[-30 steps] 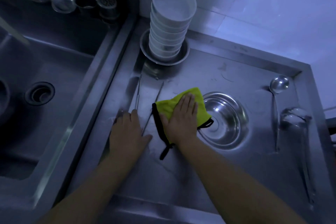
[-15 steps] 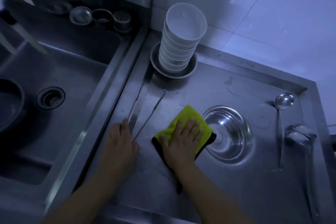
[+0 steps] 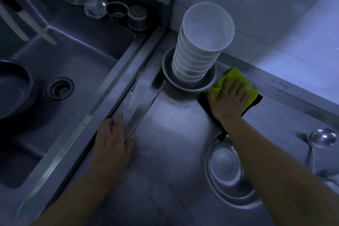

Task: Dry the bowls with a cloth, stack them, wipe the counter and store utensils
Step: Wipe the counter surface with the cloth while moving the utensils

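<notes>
A tall stack of white bowls (image 3: 200,49) stands in a metal dish (image 3: 189,86) at the back of the steel counter (image 3: 174,134). My right hand (image 3: 227,101) presses flat on a yellow cloth with a black edge (image 3: 236,80), just right of the dish, by the back rim. Beside the near end of long metal tongs (image 3: 141,104), my left hand (image 3: 111,137) rests flat on the counter near the sink edge. A steel bowl (image 3: 225,172) lies under my right forearm. Two ladles (image 3: 321,137) lie at the far right.
A deep sink (image 3: 60,88) with a drain fills the left side, with a dark pan (image 3: 12,86) in it. Strainers and small metal cups (image 3: 117,9) line the sink's back ledge. Tiled wall rises behind the counter.
My right hand has slid the cloth away from me, from beside the steel bowl up to the back rim next to the bowl stack. My left hand has stayed by the tongs.
</notes>
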{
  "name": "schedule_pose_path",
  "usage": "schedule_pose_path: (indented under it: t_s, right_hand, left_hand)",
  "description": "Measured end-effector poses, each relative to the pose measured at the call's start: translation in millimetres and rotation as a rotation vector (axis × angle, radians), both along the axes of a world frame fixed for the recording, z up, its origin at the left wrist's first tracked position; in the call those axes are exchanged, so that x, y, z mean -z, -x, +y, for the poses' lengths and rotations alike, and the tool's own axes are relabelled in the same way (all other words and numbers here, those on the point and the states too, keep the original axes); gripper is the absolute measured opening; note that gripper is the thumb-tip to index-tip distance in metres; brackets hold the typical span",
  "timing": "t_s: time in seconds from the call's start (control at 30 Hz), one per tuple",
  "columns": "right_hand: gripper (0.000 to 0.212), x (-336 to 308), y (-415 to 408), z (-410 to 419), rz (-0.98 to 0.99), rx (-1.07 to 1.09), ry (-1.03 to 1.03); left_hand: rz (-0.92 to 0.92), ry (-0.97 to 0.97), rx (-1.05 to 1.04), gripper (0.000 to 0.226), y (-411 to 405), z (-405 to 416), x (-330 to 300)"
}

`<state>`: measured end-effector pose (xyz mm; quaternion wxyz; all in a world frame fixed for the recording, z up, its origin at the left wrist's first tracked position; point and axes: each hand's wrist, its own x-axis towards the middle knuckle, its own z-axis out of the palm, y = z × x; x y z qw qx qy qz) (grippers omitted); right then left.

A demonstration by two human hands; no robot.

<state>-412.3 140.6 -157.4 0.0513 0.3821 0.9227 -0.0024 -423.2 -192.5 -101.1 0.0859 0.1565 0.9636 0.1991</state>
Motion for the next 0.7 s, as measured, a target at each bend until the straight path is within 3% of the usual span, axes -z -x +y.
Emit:
schedule_pose_path:
  t_s: [0.13,0.4,0.7]
  right_hand:
    - [0.086,-1,1,-12,-0.018,-0.041,0.017]
    - [0.092,1,-18,-139,0.019,-0.239,0.065]
    - [0.076,4,29,-200,0.194,-0.374,0.237]
  left_hand:
    - [0.042,-0.059,-0.054,0.06,1,-3,-1]
    - [0.043,-0.192,-0.172,0.06,2,-16,-12]
    - [0.052,-0.258,-0.21,0.062,12,-36,-13]
